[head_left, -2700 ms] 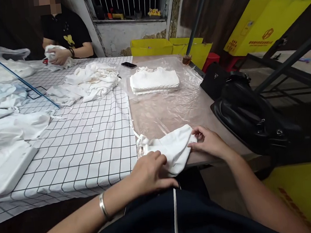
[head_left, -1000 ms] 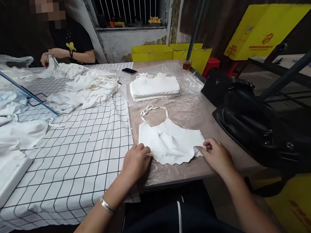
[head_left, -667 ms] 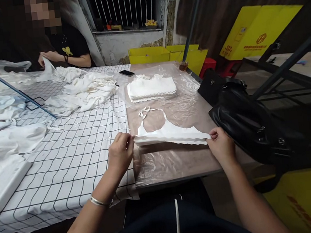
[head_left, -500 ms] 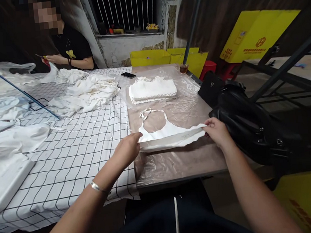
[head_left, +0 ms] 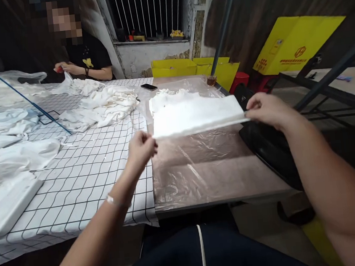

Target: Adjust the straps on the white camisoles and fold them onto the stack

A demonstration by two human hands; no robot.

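A white strappy top (head_left: 201, 115) is stretched out flat between my two hands, its near edge pulled into a line. My left hand (head_left: 142, 148) is closed, pinching its left corner. At the opposite corner, my right hand (head_left: 268, 110) pinches the edge between thumb and fingers, beside the black bag. The top lies across or just above the stack of folded white garments (head_left: 161, 99); whether it touches them I cannot tell. Most of the stack is hidden beneath it, and its straps cannot be made out.
Clear plastic sheeting (head_left: 182, 179) covers the brown table. Left, white garments (head_left: 108, 106) lie heaped on a checked cloth (head_left: 105, 166). A phone (head_left: 149, 87), a cup (head_left: 211, 80) and a black bag (head_left: 266, 153) are nearby. Across the table, a person (head_left: 89, 53) handles white fabric.
Both hands have carried the white top forward, away from me, from the near part of the table to the stack. My right hand has also moved outward to the right.
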